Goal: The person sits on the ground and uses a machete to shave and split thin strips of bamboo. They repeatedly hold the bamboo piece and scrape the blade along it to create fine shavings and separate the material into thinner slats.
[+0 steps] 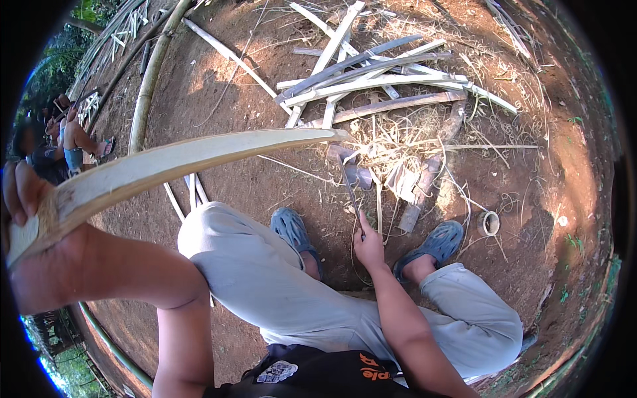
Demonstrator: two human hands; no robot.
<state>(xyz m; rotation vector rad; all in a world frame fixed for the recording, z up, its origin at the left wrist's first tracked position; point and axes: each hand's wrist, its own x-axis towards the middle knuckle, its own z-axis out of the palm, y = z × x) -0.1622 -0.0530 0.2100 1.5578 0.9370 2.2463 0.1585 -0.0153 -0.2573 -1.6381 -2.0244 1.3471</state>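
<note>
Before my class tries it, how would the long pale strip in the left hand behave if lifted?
The strip is probably fairly stiff: held near one end by the left hand, it shows no obvious sag, though the fisheye bends edges. It may feel end-heavy, most of its length lying beyond the hand. Its narrower tip might flex more.

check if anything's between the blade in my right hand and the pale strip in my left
Nothing visible stands between the blade in your right hand and the pale strip in your left hand; shavings lie on the ground below.
</note>
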